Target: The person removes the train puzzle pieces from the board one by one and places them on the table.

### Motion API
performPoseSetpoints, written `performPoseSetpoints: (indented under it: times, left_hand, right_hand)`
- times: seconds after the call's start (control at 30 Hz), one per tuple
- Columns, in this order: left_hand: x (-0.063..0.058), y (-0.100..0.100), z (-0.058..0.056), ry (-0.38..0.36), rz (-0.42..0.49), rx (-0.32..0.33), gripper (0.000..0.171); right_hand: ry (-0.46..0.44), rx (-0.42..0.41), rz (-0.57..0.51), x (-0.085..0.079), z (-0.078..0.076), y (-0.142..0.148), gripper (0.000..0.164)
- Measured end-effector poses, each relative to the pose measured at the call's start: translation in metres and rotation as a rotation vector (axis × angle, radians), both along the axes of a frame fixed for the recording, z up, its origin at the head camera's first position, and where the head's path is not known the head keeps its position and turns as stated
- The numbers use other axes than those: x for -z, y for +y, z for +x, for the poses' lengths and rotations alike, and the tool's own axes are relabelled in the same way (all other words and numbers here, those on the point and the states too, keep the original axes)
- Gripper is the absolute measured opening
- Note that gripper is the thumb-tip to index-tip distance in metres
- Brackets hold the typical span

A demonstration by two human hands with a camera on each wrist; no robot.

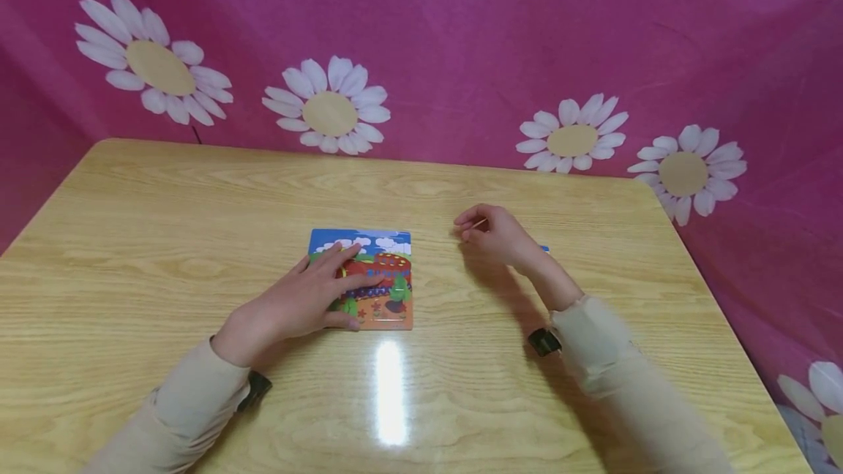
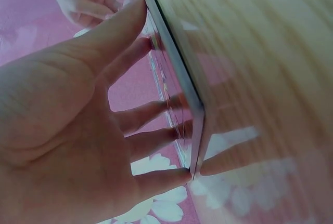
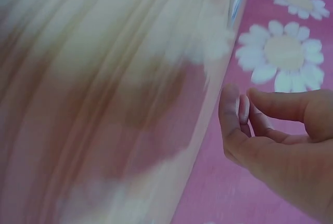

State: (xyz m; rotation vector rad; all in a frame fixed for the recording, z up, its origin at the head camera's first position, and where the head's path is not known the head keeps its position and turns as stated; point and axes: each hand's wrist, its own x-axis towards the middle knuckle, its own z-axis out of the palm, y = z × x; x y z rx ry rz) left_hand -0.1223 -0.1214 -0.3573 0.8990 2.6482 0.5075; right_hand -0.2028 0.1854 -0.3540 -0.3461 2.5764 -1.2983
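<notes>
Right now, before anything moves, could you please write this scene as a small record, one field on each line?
Surface: wooden table, light brown
Left hand: left hand, fingers spread, resting on the picture board
Picture board: picture board, flat, blue sky and white clouds along its far side
Right hand: right hand, raised, fingers curled toward thumb, nothing visible in it
Partly hidden: blue-edged item behind the right forearm; what it is, cannot tell
Background: pink cloth with white daisies

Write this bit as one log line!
Left hand: spread on flat, colourful picture board | Right hand: above yellowish wood-grain table, loosely curled, nothing visibly held
</notes>
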Motion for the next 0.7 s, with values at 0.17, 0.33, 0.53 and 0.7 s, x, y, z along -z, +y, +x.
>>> performPoseSetpoints:
  times: [0.17, 0.33, 0.53, 0.7]
  left_hand:
    - [-0.001, 0.000, 0.000, 0.000, -0.004, 0.003, 0.065]
    - [0.000, -0.001, 0.000, 0.000, -0.001, 0.000, 0.064]
    - [0.000, -0.002, -0.001, -0.012, 0.013, 0.001, 0.064]
    - [-0.001, -0.002, 0.000, -0.036, 0.027, -0.003, 0.064]
  right_hand:
    - [-0.088, -0.004, -0.102, 0.004, -0.001, -0.034, 0.019]
    - [-0.114, -0.033, -0.114, 0.006, 0.002, -0.065, 0.019]
    - [-0.103, -0.070, -0.073, 0.007, 0.003, -0.092, 0.018]
    - [-0.106, -0.056, -0.082, 0.006, 0.003, -0.102, 0.018]
